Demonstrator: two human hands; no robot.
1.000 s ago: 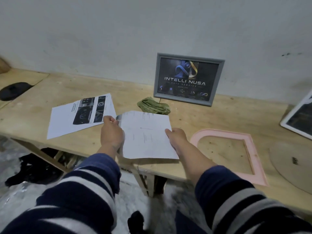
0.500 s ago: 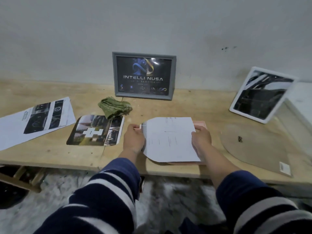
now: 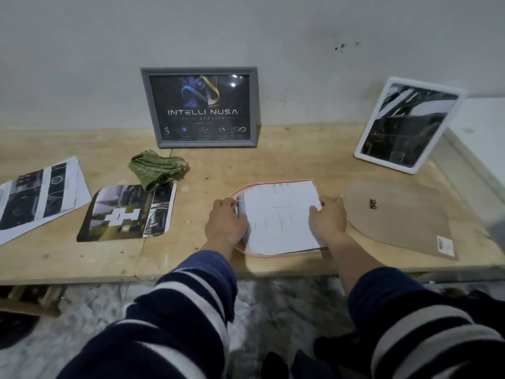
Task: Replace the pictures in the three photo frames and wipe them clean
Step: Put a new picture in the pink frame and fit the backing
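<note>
Both hands clasping one sheet: left hand [image 3: 225,225] gripping the left edge of the white paper [image 3: 278,218], right hand [image 3: 326,218] the right edge. Paper lying face down over pink frame [image 3: 247,251], flat on table [image 3: 273,165]. Grey frame [image 3: 200,106] upright against wall; white frame [image 3: 407,124] leaning right.

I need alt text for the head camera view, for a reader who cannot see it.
Both hands, left hand and right hand, hold a white sheet over a pink frame lying flat on a wooden table. A grey frame and a white frame lean behind; a green cloth lies left.
</note>
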